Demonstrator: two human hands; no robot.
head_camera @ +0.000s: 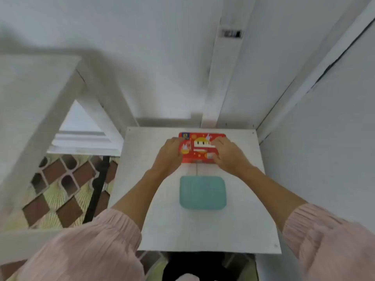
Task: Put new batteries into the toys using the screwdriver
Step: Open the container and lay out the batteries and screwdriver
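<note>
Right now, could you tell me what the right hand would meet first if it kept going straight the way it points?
Probably the red toy: the right hand already rests on it.

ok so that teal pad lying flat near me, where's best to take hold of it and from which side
Take the teal pad by one of its short side edges, coming in from the left or right. It lies flat on the white table with bare surface on both sides, so fingertips can probably slide under a rounded edge. Both the left hand and right hand are busy on the red toy.
</note>
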